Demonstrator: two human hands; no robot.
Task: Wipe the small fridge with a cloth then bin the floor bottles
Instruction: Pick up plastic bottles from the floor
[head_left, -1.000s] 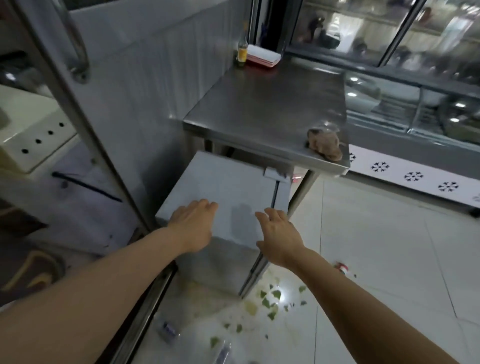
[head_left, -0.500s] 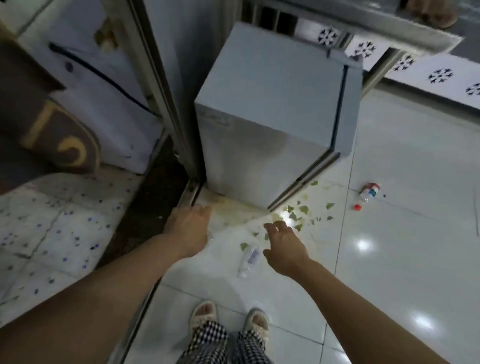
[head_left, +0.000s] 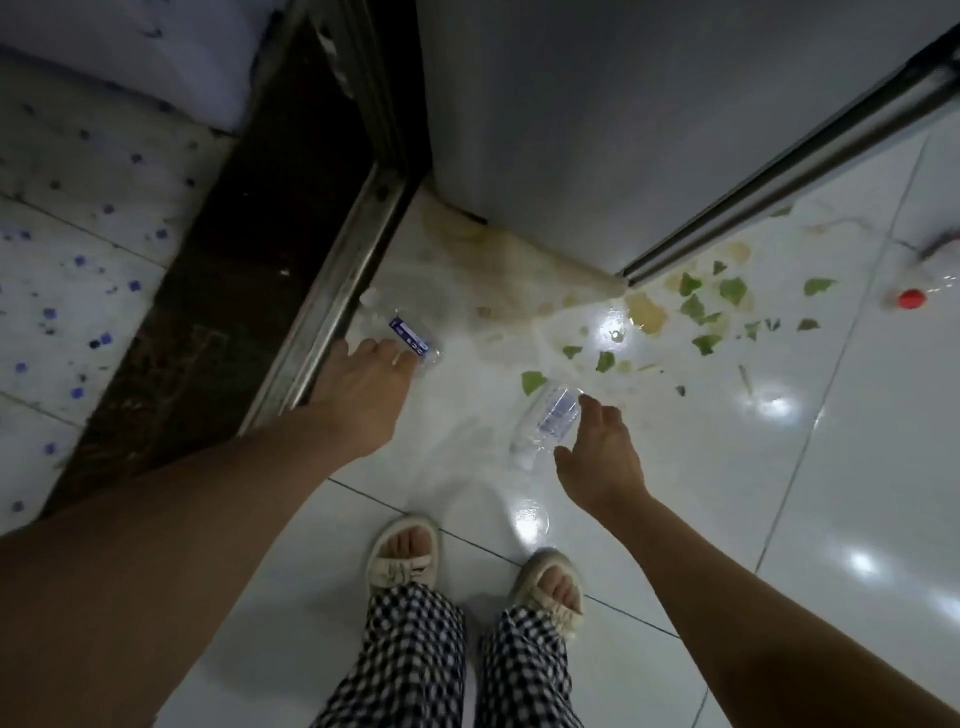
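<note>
Two clear plastic bottles lie on their sides on the glossy white floor tiles (head_left: 857, 467) in front of the small fridge (head_left: 597, 114). The left bottle (head_left: 402, 332) rests just beside the metal door track (head_left: 332, 306), its long axis running from upper left to lower right, blue label up; which end carries the cap cannot be told. The left hand (head_left: 363, 392) reaches down over it, fingers extended and touching its lower end, not closed around it. The right bottle (head_left: 548, 421) lies with its long axis from lower left to upper right, white cap end toward the lower left, base pointing toward the fridge corner. The right hand (head_left: 602, 457) hovers at its right side, thumb and fingers spread wide, fingertips just at the bottle without gripping. Green leaf scraps (head_left: 696, 306) and yellowish stains spread near the fridge's front corner. A third bottle with a red cap (head_left: 912, 299) lies at the right edge, well apart. Sandalled feet (head_left: 402, 553) stand below.
</note>
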